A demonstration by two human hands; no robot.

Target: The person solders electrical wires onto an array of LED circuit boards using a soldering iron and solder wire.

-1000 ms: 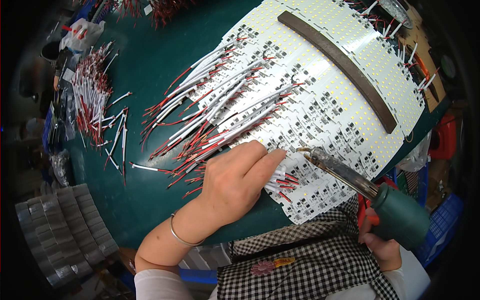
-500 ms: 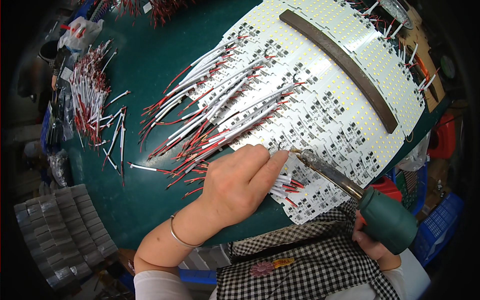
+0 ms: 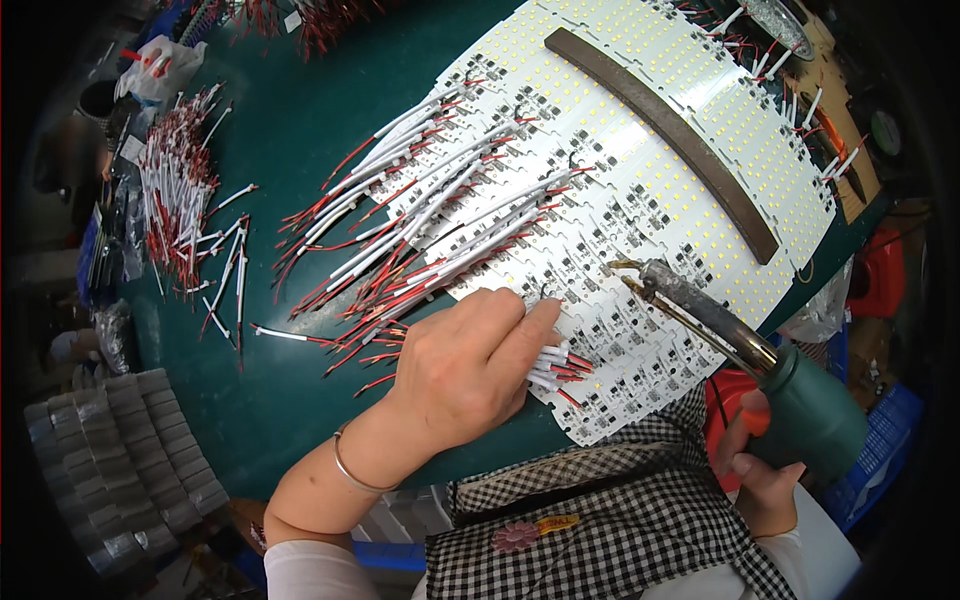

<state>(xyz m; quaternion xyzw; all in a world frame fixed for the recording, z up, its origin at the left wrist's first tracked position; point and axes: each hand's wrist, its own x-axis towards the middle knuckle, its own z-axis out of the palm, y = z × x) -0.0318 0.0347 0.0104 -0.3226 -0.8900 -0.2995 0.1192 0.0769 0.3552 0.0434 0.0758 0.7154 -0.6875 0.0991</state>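
My left hand [image 3: 470,365] is closed over the lower part of white LED circuit boards [image 3: 690,225], fingertips pinched near the solder pads. From under its fingers juts a bunch of white-sleeved red and black wires [image 3: 555,368]. My right hand [image 3: 765,480] grips a green soldering gun [image 3: 815,415], a finger at its orange trigger. The gun's tip is above the boards, to the right of my left fingertips and apart from them. Rows of similar wires [image 3: 440,215] are attached along the boards' left part, their loose ends hanging over the green table [image 3: 270,400].
A curved dark bar [image 3: 670,130] lies across the boards. On the left are a heap of wires [image 3: 180,190] and stacked grey blocks [image 3: 125,460]. A metal dish [image 3: 780,25] sits at the far right; blue and red bins [image 3: 885,445] stand below the table's right side.
The soldering gun's tip has moved up and right, away from my left fingertips. My left hand has shifted slightly left, and the boards and bar appear slightly left too.
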